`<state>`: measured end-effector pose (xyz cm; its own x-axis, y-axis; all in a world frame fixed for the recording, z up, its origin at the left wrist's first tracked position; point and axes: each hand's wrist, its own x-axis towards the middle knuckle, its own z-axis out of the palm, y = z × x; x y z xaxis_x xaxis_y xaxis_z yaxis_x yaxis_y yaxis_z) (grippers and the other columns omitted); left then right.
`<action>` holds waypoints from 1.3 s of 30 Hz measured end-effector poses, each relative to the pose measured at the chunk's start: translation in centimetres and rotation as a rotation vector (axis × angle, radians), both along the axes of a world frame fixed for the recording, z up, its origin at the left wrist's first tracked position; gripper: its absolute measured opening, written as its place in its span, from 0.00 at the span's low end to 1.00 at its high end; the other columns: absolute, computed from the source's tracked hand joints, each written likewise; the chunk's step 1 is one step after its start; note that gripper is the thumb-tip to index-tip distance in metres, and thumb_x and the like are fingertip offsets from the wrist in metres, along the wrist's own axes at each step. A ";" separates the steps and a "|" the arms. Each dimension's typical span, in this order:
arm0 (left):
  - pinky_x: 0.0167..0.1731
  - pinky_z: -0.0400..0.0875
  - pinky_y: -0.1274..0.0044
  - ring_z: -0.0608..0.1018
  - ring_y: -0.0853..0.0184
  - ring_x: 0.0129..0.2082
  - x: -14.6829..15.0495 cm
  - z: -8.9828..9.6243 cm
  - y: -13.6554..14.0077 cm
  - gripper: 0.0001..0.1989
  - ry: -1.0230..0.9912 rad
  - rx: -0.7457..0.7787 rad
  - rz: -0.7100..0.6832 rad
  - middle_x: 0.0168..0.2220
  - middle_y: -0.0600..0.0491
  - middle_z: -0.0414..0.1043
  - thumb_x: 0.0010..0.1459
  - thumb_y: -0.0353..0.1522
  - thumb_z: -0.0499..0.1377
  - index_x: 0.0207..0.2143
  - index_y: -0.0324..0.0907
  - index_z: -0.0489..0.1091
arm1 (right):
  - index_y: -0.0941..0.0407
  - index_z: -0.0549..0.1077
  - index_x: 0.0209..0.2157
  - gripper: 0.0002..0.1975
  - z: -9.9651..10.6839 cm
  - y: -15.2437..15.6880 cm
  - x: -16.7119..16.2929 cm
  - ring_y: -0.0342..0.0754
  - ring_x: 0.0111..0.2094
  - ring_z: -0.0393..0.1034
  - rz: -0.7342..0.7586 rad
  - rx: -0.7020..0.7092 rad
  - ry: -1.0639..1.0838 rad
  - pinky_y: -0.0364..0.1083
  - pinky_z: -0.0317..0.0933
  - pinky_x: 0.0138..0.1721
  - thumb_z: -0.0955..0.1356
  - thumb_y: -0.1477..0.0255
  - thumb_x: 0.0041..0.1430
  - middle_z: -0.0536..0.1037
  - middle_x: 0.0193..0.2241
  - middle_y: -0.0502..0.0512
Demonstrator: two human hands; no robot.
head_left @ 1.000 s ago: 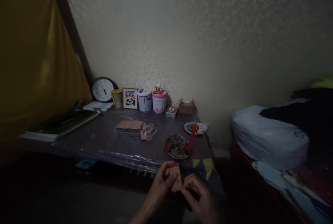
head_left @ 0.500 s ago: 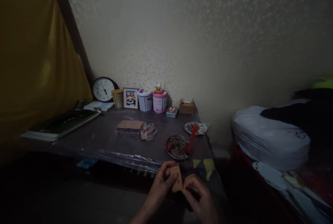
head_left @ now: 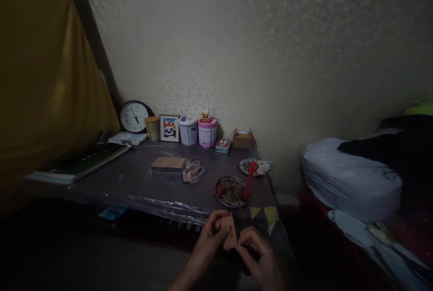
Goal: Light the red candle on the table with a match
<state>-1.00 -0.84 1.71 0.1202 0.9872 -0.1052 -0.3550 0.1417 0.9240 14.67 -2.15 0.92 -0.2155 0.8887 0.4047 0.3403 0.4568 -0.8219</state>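
Observation:
My left hand (head_left: 210,239) holds a small tan matchbox (head_left: 230,235) upright, its thumb across the front. A row of red-tipped matches (head_left: 226,216) shows at the box's top end. My right hand (head_left: 259,255) is closed in a pinch, thumb and forefinger meeting at the box's lower right corner. Whatever lies between those fingertips is too small and dark to make out. Just beyond the hands, a round metal plate (head_left: 221,198) carries dark bits and a red utensil (head_left: 249,180) with its handle raised.
Further back are a wrapped pack of tan boxes (head_left: 168,165), a crumpled clear bag (head_left: 192,171) and a second plate (head_left: 244,164) with pale sticks. A clock (head_left: 134,117), picture frame (head_left: 169,128), tubs (head_left: 207,133) and open carton (head_left: 242,139) line the wall. Plastic covers the table (head_left: 142,182).

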 end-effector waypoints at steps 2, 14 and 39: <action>0.25 0.63 0.80 0.69 0.71 0.25 0.0 -0.1 0.0 0.23 0.014 -0.004 -0.011 0.25 0.59 0.68 0.41 0.43 0.67 0.37 0.43 0.66 | 0.55 0.67 0.25 0.06 0.0 0.0 0.0 0.45 0.28 0.69 -0.005 0.008 -0.013 0.41 0.62 0.30 0.66 0.73 0.55 0.71 0.25 0.50; 0.23 0.61 0.81 0.66 0.72 0.24 0.1 -0.4 0.1 0.22 0.057 0.033 0.000 0.23 0.59 0.64 0.41 0.46 0.66 0.30 0.40 0.66 | 0.55 0.66 0.25 0.06 -0.7 0.1 -0.2 0.45 0.27 0.69 -0.028 0.049 0.004 0.41 0.63 0.29 0.65 0.72 0.55 0.70 0.24 0.49; 0.18 0.57 0.81 0.65 0.72 0.19 0.9 -1.8 0.8 0.27 0.088 0.045 0.075 0.20 0.61 0.62 0.40 0.56 0.60 0.30 0.44 0.62 | 0.54 0.68 0.25 0.10 -1.7 0.6 -0.1 0.44 0.27 0.70 -0.007 0.055 0.071 0.39 0.65 0.30 0.66 0.65 0.58 0.71 0.25 0.50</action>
